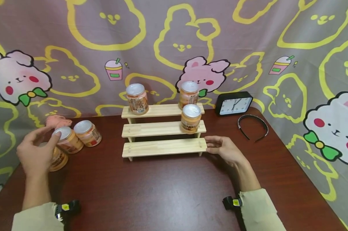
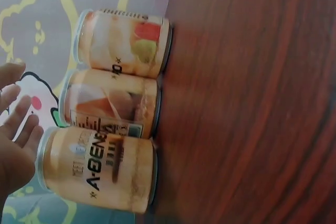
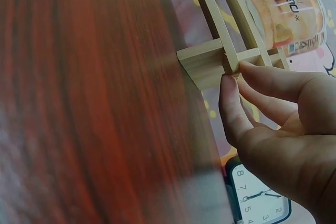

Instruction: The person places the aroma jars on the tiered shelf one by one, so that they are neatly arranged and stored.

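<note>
A three-tier wooden display rack (image 1: 162, 147) stands on the table. My right hand (image 1: 227, 149) is at the right end of its lowest board, thumb and fingertips pinching the board's end in the right wrist view. My left hand (image 1: 36, 152) hovers over three orange-labelled cans with silver lids at the left: a near can (image 1: 59, 161), a middle can (image 1: 72, 143) and a far can (image 1: 90, 136). In the left wrist view its fingers (image 2: 21, 116) are spread loosely above the lids, holding nothing. On the rack, one can (image 1: 190, 121) sits on the middle tier's right end.
The top tier carries a can (image 1: 138, 102) at its left and another can (image 1: 188, 96) at its right. Right of the rack are a black-framed clock (image 1: 234, 104) and a dark headband (image 1: 252, 117). Pink yarn-like stuff (image 1: 57, 121) lies behind the left cans. A patterned curtain (image 1: 162, 32) closes off the back.
</note>
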`<action>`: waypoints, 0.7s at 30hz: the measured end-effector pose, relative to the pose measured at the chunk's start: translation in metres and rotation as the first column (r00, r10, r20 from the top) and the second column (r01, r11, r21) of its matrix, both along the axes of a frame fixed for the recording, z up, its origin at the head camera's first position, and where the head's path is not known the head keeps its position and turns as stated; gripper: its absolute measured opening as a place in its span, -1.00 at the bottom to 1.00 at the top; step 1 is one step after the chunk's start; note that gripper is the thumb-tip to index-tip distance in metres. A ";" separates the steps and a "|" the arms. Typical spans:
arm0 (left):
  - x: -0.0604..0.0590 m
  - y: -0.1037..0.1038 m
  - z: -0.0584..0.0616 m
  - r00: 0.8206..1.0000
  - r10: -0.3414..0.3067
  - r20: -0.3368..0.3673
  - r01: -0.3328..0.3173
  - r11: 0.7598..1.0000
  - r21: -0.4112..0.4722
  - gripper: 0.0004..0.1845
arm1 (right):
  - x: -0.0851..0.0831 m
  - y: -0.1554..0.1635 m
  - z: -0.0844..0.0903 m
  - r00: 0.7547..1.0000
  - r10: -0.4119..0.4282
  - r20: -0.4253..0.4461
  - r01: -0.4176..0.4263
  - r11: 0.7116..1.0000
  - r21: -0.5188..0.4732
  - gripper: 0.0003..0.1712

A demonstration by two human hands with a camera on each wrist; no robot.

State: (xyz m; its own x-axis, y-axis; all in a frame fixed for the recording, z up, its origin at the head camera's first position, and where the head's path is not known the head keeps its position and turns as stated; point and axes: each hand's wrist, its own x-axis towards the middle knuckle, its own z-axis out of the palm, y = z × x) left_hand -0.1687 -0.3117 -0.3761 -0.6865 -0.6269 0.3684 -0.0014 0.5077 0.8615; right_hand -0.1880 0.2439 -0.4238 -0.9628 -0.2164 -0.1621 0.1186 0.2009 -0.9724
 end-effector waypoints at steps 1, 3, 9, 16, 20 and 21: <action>0.001 -0.001 -0.001 1.000 0.020 0.007 -0.020 1.000 -0.011 -0.56 | 0.000 0.000 0.000 1.000 0.001 -0.003 -0.001 1.000 0.004 -0.40; 0.001 -0.004 -0.002 0.999 0.050 0.020 -0.050 0.999 -0.017 -0.55 | 0.000 0.000 0.001 1.000 0.004 -0.008 -0.004 1.000 0.014 -0.40; 0.002 -0.012 -0.006 0.986 0.119 0.120 -0.119 0.993 0.000 -0.46 | 0.001 0.000 0.002 1.000 0.004 -0.006 -0.004 0.999 0.039 -0.40; 0.006 -0.023 -0.010 0.969 0.114 0.219 -0.132 0.989 0.069 -0.36 | 0.001 -0.002 0.002 1.000 -0.006 -0.002 0.006 0.999 0.040 -0.40; 0.008 -0.034 -0.008 0.931 0.050 0.362 -0.109 0.984 0.143 -0.23 | 0.002 -0.002 0.004 1.000 -0.004 -0.011 0.004 0.999 0.044 -0.40; 0.008 -0.037 -0.008 0.917 0.026 0.398 -0.092 0.985 0.147 -0.19 | 0.002 -0.002 0.004 1.000 -0.003 -0.013 0.003 0.999 0.044 -0.40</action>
